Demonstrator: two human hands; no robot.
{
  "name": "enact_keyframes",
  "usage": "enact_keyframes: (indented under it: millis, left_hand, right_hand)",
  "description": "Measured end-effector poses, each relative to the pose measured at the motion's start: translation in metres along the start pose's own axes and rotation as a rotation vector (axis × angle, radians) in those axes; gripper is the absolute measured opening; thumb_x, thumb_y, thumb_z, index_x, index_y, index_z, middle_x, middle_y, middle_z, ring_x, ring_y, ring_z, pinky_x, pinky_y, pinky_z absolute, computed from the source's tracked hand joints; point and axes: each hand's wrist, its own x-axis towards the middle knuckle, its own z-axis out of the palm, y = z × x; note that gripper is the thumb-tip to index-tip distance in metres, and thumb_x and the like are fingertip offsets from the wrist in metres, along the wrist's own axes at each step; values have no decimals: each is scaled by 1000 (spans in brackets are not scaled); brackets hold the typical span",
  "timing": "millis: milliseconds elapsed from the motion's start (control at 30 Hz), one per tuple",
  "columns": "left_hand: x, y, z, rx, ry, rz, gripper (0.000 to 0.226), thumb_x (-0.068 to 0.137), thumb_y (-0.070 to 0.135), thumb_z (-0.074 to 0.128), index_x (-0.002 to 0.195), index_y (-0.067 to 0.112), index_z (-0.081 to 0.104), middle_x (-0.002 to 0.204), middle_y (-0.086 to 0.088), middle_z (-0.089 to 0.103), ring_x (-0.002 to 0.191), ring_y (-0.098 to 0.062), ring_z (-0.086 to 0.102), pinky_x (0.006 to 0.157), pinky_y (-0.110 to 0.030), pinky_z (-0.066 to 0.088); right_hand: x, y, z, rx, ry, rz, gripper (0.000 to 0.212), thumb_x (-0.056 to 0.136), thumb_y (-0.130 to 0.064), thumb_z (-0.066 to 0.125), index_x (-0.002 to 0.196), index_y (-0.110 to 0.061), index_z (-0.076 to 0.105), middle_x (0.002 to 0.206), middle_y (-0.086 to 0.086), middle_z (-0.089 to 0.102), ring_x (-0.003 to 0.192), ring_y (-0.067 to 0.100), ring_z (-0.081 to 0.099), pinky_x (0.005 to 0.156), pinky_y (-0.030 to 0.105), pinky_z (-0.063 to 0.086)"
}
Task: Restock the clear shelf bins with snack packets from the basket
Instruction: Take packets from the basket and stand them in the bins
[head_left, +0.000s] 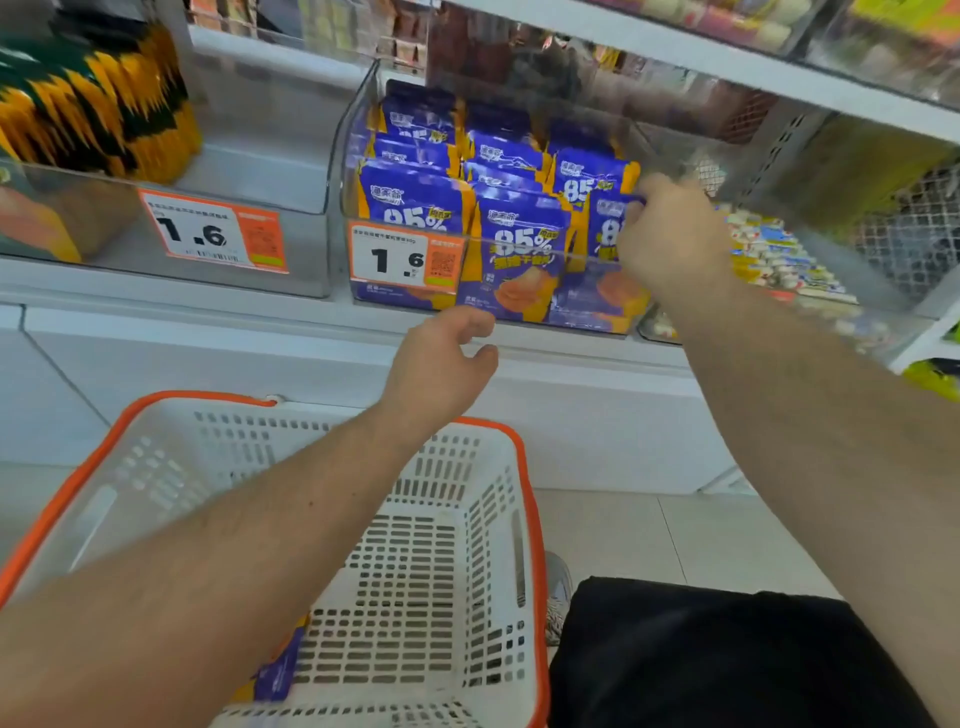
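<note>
The right hand (670, 234) pinches the top edge of a purple snack packet (608, 228) standing at the right end of the clear bin (358, 156); its fingertips are hidden behind the packet, and motion blur smears the knuckles. To the left of that grip, glossy purple-and-orange packets (514, 244) stand upright in rows, printed "85%", their lower halves dulled by the bin's transparent front wall. A price tag (402, 260) reading 1.6 sticks to that wall. Below and left of the grip, the left hand (441, 364) hovers with fingers loosely curled and spread, holding nothing, just in front of the white shelf ledge (208, 312). Beneath it sits a white perforated plastic basket (467, 519) with an orange rim; one purple packet (280, 670) lies inside, mostly covered by the forearm. Right of the grip, the neighbouring bin's contents are blurred. Pale floor tiles (701, 540) show beyond.
</note>
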Motion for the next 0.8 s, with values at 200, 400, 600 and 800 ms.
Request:
enact_keyframes:
  millis: [200,400,600,800]
  left_hand:
    - [-10,-41,-9,-8,-43,-120,29,90,16,65,118,23,65,104,17,60,104,0,54,83,-12,37]
    - [-47,-125,-45,53,-118,-356,28,92,19,64,120,24,63,115,9,63,109,-8,57,86,-21,42]
    - [-83,-200,-94,119,-46,-603,26,89,19,64,115,24,64,110,9,67,106,-14,62,97,-39,50]
    - [-105,-247,-116,87,46,-815,20,89,20,66,109,22,66,107,7,67,100,-12,62,81,-28,46]
  right_hand:
    - [-31,-11,35,238,492,-196,51,76,-9,50,126,-4,58,122,22,54,104,34,53,83,41,46]
    - [-121,-84,130,502,176,-527,25,76,-11,47,91,-2,66,93,19,59,81,34,57,72,41,44]
    - [-213,-142,233,516,-537,-262,13,89,-10,52,90,-6,65,94,12,62,87,33,58,72,37,46]
    - [-306,-176,296,335,-1260,93,15,95,-14,44,81,-17,48,89,8,63,69,22,46,59,31,34]
